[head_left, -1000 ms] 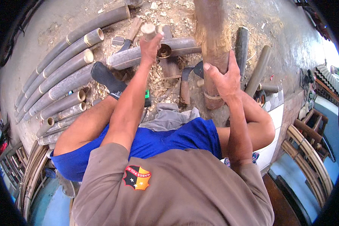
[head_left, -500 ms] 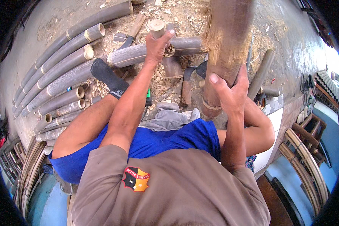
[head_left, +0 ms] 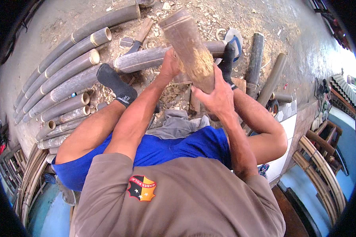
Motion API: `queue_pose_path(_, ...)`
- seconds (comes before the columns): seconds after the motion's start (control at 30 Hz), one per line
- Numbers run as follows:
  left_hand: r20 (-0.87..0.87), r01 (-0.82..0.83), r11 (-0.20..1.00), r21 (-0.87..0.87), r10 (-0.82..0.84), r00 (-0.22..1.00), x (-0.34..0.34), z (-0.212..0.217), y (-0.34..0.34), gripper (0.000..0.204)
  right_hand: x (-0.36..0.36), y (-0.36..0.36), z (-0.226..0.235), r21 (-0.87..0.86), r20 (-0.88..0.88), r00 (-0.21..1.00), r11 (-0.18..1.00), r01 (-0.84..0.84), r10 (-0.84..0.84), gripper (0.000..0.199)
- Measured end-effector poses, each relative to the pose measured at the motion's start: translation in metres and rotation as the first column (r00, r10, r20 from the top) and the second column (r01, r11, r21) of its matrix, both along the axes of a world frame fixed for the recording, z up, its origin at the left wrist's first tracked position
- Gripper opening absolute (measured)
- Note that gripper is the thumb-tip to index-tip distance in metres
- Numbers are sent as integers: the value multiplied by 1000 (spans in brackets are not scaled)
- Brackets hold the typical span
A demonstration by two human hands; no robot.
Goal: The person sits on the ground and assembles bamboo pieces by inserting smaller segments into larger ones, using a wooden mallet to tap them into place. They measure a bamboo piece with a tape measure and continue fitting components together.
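My right hand (head_left: pixel 217 96) is wrapped around the lower end of a thick bamboo section (head_left: pixel 184 33), which leans up and to the left. Pale, frayed fibres show on a worn patch partway along it. Just left of it, my left hand (head_left: pixel 170 65) is closed at a bamboo pole (head_left: pixel 140 59) lying across in front of me. The upper end of the thick section covers what the left hand holds, a short round wooden piece that shows in the earlier view. My socked left foot (head_left: pixel 112 81) rests by the pole.
Several long bamboo poles (head_left: pixel 73 49) lie side by side at the left, with shorter lengths nearer me. A hatchet (head_left: pixel 140 35) lies beyond the crossing pole. Wood chips litter the floor. More bamboo pieces (head_left: pixel 256 59) and a sandal (head_left: pixel 234 43) are at the right.
The thick bamboo section has swung left and down from upright, now overlapping my left hand. The left hand sits lower, and the round wooden piece in it has gone out of sight.
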State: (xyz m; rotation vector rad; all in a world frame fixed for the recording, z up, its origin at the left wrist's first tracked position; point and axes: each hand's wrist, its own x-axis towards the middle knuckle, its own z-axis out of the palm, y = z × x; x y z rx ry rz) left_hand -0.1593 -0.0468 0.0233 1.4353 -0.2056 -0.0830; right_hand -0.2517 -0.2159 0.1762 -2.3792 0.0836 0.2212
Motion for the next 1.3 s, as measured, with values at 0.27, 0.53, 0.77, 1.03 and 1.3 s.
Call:
queue_pose_path(0.27,-372,-381,850,-364,242,896,7,-21,-26,28,-23,-9,6,20,-119,987,994,112,-108,78)
queue_pose_path(0.53,89,-231,973,12,229,969,-5,-6,-42,24,-39,-3,-14,436,-34,969,868,236,-246,80)
queue_pose_path(0.77,-52,-667,740,90,672,739,70,56,21,38,-35,-14,-12,342,-107,968,905,252,-229,79)
queue_pose_path(1.03,174,-133,125,983,-416,892,31,20,102,56,-37,-17,-12,510,-91,955,810,289,-284,64)
queue_pose_path(1.3,-274,398,241,885,-421,865,82,-2,120,71,-38,-18,-5,491,-126,925,788,373,-359,64)
